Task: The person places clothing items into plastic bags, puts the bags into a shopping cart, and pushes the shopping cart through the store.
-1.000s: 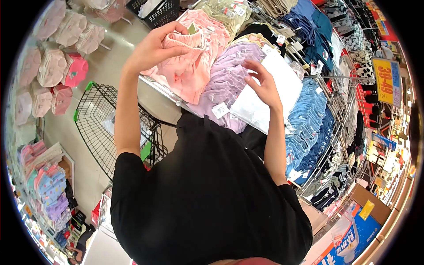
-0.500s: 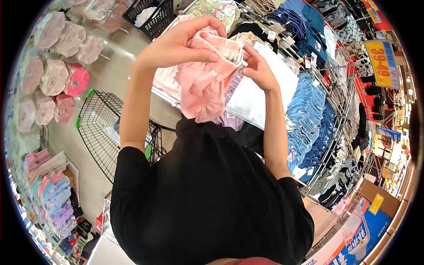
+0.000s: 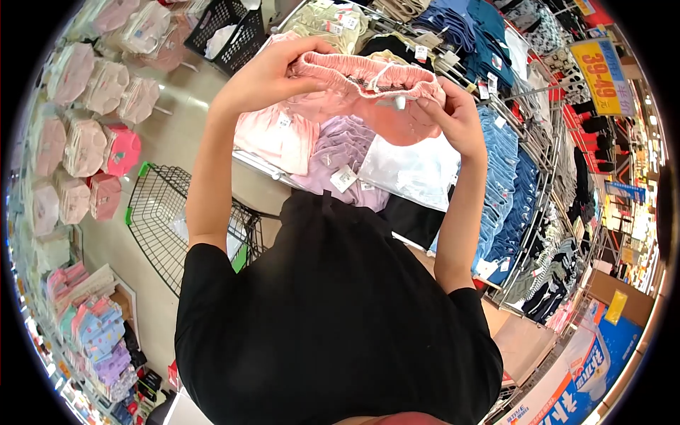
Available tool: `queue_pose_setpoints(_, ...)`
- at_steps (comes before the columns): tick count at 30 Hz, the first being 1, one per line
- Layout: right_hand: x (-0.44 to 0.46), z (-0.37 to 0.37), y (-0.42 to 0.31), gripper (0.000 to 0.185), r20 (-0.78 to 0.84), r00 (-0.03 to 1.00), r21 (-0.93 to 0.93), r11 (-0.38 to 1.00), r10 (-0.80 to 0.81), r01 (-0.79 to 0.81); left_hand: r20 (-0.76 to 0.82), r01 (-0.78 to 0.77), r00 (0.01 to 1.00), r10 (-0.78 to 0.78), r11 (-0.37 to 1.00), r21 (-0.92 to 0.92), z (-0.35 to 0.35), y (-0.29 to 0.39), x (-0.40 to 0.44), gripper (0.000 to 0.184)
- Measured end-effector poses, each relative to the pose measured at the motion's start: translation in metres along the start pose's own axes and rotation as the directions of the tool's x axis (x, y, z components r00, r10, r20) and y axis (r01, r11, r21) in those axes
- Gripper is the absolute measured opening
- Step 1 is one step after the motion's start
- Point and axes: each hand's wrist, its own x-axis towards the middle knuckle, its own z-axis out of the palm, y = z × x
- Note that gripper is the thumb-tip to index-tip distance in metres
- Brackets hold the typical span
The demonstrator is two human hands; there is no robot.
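Observation:
A pair of pink elastic-waist pants (image 3: 404, 120) hangs stretched between my two hands, its waistband spread wide with a white drawstring at the front. My left hand (image 3: 273, 71) is closed on one end of the waistband. At the other end, my right hand (image 3: 457, 117) pinches the waistband between thumb and fingers. Below the garment lie folded pink clothes (image 3: 276, 138), folded purple clothes (image 3: 336, 152) with paper tags, and a clear plastic bag with white contents (image 3: 411, 166).
A wire shopping cart (image 3: 159, 219) stands to the left on the tiled floor. Behind it hang packaged garments (image 3: 85, 149). A black basket (image 3: 230, 35) is at the upper left. Denim clothes (image 3: 499, 184) fill the rack on the right, near a yellow price sign (image 3: 598, 74).
My hands have moved apart, the right one outward to the right. The bunched pink pants are now pulled open along the waistband, uncovering more purple clothes beneath.

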Motion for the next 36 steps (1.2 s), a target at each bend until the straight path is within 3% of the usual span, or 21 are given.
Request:
queue_pose_setpoints(2,-0.004,-0.003,-0.008,0.019,-0.007,1.0,-0.077,0.997,0.008,-0.008,0.015,0.003,1.0,-0.002,0.999,-0.032,-0.001,-0.001,0.001,0.032)
queue_pose_setpoints(5,-0.008,0.001,-0.02,0.015,-0.086,0.99,-0.206,0.974,-0.112,0.092,-0.026,-0.017,1.0,0.015,0.997,-0.072,-0.005,-0.001,0.001,0.028)
queue_pose_setpoints(8,-0.017,0.001,-0.042,0.017,-0.064,0.982,-0.235,0.959,-0.177,0.157,0.114,0.004,0.993,0.012,0.99,-0.14,-0.016,0.006,-0.001,0.024)
queue_pose_setpoints(9,-0.016,-0.001,-0.053,0.021,0.035,0.947,-0.216,0.923,-0.318,0.318,0.172,-0.07,0.979,0.107,0.975,-0.21,-0.018,0.007,-0.001,0.02)
queue_pose_setpoints(10,-0.016,-0.003,-0.064,0.021,0.032,0.947,-0.217,0.923,-0.319,0.318,0.223,-0.137,0.953,0.204,0.949,-0.283,-0.019,0.011,-0.001,0.016)
queue_pose_setpoints(11,-0.017,-0.005,-0.075,0.022,0.15,0.919,-0.182,0.903,-0.366,0.389,0.212,-0.202,0.929,0.304,0.895,-0.398,-0.018,0.018,0.002,0.01)
queue_pose_setpoints(12,-0.016,-0.006,-0.085,0.024,0.263,0.873,-0.137,0.88,-0.41,0.454,0.215,-0.202,0.928,0.305,0.895,-0.399,-0.018,0.024,0.008,0.01)
queue_pose_setpoints(14,-0.008,-0.005,-0.098,0.021,0.316,0.864,-0.08,0.896,-0.393,0.437,0.228,-0.347,0.845,0.483,0.821,-0.453,-0.016,0.035,0.018,0.009)
queue_pose_setpoints(17,0.016,0.002,-0.092,0.022,0.389,0.85,0.011,0.924,-0.355,0.381,0.148,-0.349,0.879,0.453,0.823,-0.449,0.005,0.042,0.036,0.018)
queue_pose_setpoints(20,0.031,0.013,-0.071,0.026,0.318,0.878,-0.008,0.925,-0.357,0.379,0.101,-0.279,0.921,0.377,0.816,-0.506,0.02,0.041,0.05,0.023)
queue_pose_setpoints(23,0.035,0.016,-0.053,0.027,0.263,0.888,0.136,0.925,-0.378,0.354,0.067,-0.162,0.967,0.248,0.792,-0.589,0.031,0.027,0.053,0.025)
queue_pose_setpoints(24,0.035,0.017,-0.049,0.026,0.208,0.897,0.208,0.914,-0.389,0.348,0.007,-0.22,0.962,0.274,0.784,-0.58,0.034,0.02,0.055,0.024)
queue_pose_setpoints(26,0.032,0.018,-0.042,0.022,0.206,0.906,0.182,0.925,-0.369,0.335,-0.049,-0.273,0.953,0.3,0.774,-0.571,0.043,0.01,0.055,0.023)
queue_pose_setpoints(28,0.027,0.023,-0.041,0.017,0.19,0.946,0.223,0.95,-0.262,0.218,-0.144,-0.388,0.92,0.365,0.796,-0.464,0.052,0.001,0.055,0.022)
queue_pose_setpoints(30,0.023,0.023,-0.034,0.017,0.186,0.95,0.178,0.96,-0.25,0.218,-0.16,-0.379,0.924,0.348,0.774,-0.507,0.061,-0.005,0.055,0.02)
queue_pose_setpoints(32,0.019,0.023,-0.029,0.021,0.203,0.967,0.194,0.974,-0.153,0.114,-0.194,-0.363,0.931,0.309,0.726,-0.584,0.071,-0.01,0.053,0.017)
queue_pose_setpoints(34,0.019,0.033,-0.038,0.028,0.169,0.97,0.176,0.974,-0.173,0.142,-0.155,-0.194,0.981,0.117,0.567,-0.8,0.087,-0.005,0.046,0.03)
queue_pose_setpoints(36,0.02,0.042,-0.048,0.032,0.026,0.987,0.153,0.976,-0.159,0.153,-0.063,-0.06,0.998,0.019,0.648,-0.76,0.091,-0.012,0.036,0.034)
